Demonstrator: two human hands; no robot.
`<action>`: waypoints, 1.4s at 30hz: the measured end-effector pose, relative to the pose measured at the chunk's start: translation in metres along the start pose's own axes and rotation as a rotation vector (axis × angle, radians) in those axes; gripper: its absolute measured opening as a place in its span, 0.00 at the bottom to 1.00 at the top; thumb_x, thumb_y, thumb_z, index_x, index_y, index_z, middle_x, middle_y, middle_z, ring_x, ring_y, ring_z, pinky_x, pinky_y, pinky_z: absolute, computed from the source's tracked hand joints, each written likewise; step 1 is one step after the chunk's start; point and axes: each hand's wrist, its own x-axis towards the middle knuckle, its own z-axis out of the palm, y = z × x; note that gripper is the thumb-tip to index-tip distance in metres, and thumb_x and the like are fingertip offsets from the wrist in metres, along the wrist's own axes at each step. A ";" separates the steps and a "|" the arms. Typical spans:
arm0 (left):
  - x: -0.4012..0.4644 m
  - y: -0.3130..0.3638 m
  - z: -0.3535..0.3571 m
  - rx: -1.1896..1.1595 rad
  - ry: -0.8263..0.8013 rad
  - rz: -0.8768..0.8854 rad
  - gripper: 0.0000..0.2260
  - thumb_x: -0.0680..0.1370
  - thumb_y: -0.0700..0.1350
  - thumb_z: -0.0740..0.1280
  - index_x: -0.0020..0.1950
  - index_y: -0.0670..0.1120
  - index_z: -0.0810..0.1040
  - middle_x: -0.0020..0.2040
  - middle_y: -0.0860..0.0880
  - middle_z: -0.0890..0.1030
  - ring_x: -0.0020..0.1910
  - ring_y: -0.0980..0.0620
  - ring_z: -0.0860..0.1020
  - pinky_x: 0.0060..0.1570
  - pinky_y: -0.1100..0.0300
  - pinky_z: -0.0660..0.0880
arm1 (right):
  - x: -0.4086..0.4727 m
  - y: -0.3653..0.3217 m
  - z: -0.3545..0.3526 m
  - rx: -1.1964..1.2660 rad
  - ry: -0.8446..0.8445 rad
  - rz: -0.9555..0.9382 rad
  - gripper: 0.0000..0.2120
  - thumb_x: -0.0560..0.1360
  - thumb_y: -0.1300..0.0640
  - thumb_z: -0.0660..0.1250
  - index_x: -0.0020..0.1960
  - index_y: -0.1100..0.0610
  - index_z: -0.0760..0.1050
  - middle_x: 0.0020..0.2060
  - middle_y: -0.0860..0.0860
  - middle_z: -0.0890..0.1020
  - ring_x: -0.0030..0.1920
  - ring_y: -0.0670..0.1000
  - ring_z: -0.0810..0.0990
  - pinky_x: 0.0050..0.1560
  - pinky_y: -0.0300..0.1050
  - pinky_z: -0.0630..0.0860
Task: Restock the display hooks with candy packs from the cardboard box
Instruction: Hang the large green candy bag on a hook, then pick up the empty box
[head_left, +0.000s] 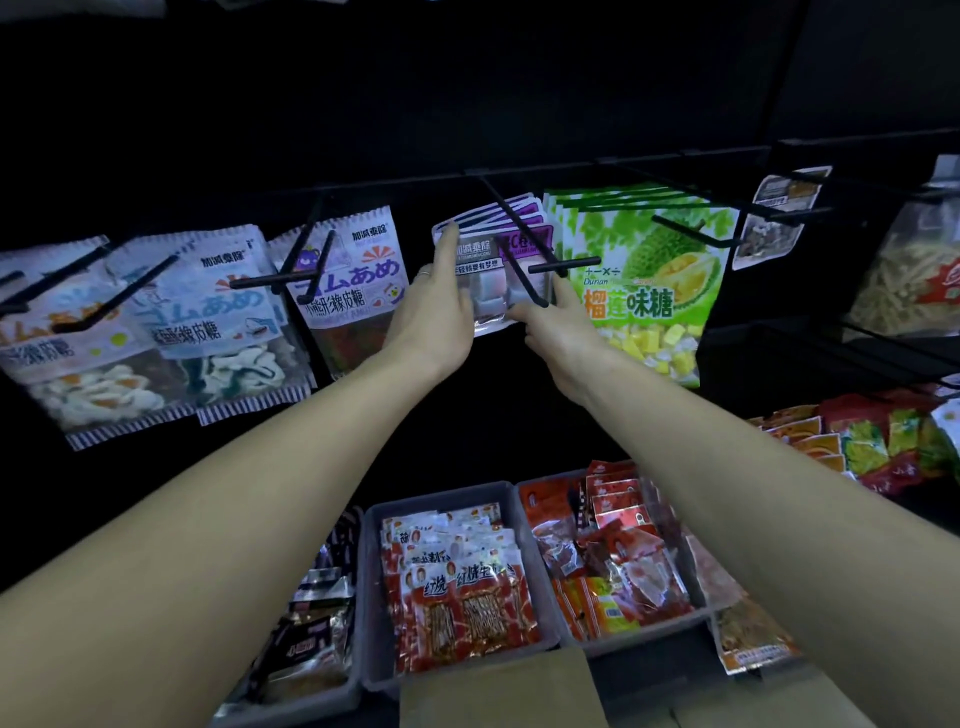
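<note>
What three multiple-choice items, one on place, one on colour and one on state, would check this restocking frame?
1. Where do the purple-topped packs hang?
A. Directly left of the green durian candy packs
B. In the grey bin
C. At the far left of the rail

2. What colour is the background of the durian candy packs?
A. Blue
B. Green
C. Black

3. What are the hands doing?
A. Both hang idle
B. Both are in the bin
C. The left hand and right hand are both on the purple-topped packs

Answers: 1 A, the two stacks hang side by side; 2 B, green leaf print surrounds the fruit; 3 C, the left hand's fingers lie along the stack's left edge and the right hand's fingers meet its lower right part.
</note>
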 end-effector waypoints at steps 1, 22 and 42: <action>0.001 0.000 0.001 0.007 -0.002 0.001 0.32 0.86 0.40 0.58 0.86 0.54 0.46 0.66 0.42 0.78 0.57 0.43 0.79 0.60 0.43 0.77 | 0.000 -0.001 0.000 0.002 0.000 -0.006 0.33 0.64 0.55 0.68 0.69 0.47 0.73 0.59 0.50 0.84 0.57 0.53 0.82 0.58 0.48 0.76; 0.032 -0.007 0.010 0.176 0.137 0.022 0.32 0.87 0.40 0.57 0.86 0.54 0.46 0.66 0.38 0.74 0.52 0.41 0.78 0.51 0.45 0.77 | 0.035 0.010 0.017 -0.241 0.119 -0.126 0.32 0.82 0.51 0.66 0.82 0.47 0.57 0.70 0.54 0.77 0.68 0.60 0.77 0.70 0.51 0.72; -0.043 0.006 -0.024 0.246 0.072 0.020 0.38 0.85 0.43 0.62 0.85 0.60 0.40 0.75 0.38 0.68 0.48 0.42 0.80 0.48 0.44 0.81 | -0.023 0.025 -0.002 -0.299 0.064 0.020 0.42 0.69 0.41 0.66 0.78 0.57 0.60 0.68 0.58 0.77 0.62 0.58 0.78 0.67 0.51 0.73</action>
